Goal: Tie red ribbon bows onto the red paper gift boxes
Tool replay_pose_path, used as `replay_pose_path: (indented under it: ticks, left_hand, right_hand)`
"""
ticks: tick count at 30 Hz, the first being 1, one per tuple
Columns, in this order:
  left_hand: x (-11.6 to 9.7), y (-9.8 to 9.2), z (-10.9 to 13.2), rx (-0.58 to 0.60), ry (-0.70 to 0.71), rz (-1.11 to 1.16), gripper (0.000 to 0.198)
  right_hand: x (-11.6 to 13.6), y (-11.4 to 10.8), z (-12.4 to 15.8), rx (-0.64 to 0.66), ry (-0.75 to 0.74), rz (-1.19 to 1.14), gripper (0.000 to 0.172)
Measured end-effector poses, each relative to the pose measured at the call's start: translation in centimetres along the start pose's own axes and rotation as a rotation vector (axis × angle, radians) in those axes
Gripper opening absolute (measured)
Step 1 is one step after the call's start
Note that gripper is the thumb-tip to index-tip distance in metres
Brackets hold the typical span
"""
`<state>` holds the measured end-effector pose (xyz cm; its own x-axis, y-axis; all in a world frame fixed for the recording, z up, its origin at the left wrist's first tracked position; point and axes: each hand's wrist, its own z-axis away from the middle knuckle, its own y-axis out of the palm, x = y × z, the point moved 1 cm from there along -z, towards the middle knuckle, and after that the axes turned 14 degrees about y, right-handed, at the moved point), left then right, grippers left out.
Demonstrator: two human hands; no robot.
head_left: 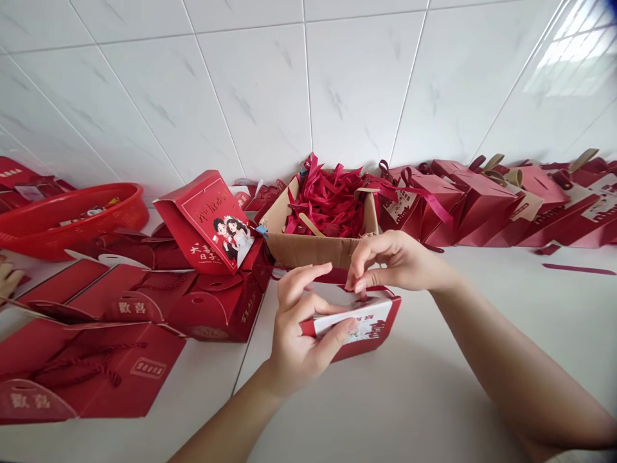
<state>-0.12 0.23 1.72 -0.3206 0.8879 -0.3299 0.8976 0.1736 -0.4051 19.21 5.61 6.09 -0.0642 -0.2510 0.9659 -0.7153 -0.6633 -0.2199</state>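
My left hand (301, 328) holds a small red and white gift box (369, 328), its thumb on the printed front and its index finger raised. The box is tilted above the table. Over its upper edge, my right hand (380, 260) is closed in a pinch. A dark red ribbon (385, 290) runs along the box's top to the pinching fingertips, which partly hide it. Just behind both hands, a brown cardboard box (313, 247) is filled with loose crimson ribbons (328, 199).
Red gift boxes (212, 305) crowd the left side, and a larger printed box (207, 222) leans on them. A red plastic basin (130, 209) sits farther back. Ribboned boxes (482, 202) line the wall at right. Another person's hand (9, 280) shows at the far left.
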Motion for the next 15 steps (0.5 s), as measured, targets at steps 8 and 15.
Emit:
replay_pose_path:
  ticks: [8, 15]
  left_hand:
    - [-0.3, 0.0, -0.2, 0.038, 0.031, 0.06, 0.011]
    - [-0.2, 0.0, -0.3, 0.012, 0.031, 0.127, 0.01]
  right_hand:
    - [-1.8, 1.1, -1.2, 0.165, 0.036, -0.301, 0.014]
    - [-2.3, 1.4, -1.4, 0.127, 0.023, -0.253, 0.017]
